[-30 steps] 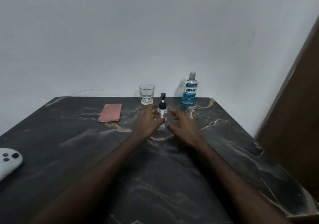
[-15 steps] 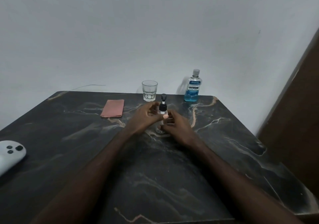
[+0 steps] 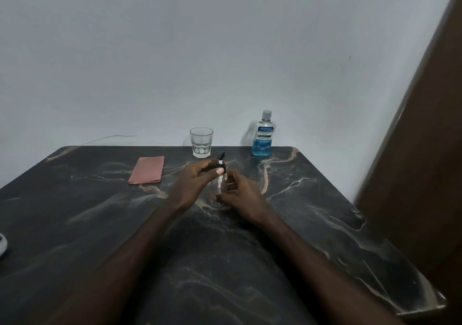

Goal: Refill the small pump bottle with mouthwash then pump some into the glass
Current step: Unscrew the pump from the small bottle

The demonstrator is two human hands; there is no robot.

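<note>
Lying folded at the left is a pink cloth point(image 3: 147, 170); left hand point(image 3: 193, 183) pinches the black collar of the small pump bottle point(image 3: 219, 187) mid-desk point(image 3: 75, 224), right hand point(image 3: 241, 196) cupping its base. Behind: glass point(image 3: 201, 142), mouthwash bottle point(image 3: 262, 134).

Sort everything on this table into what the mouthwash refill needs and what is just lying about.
Needed:
- small pump bottle, left hand on its black pump top, right hand on its clear body
- mouthwash bottle, cap on
- glass

Lying about:
- folded pink cloth
- white object at the left edge, mostly out of view
</note>
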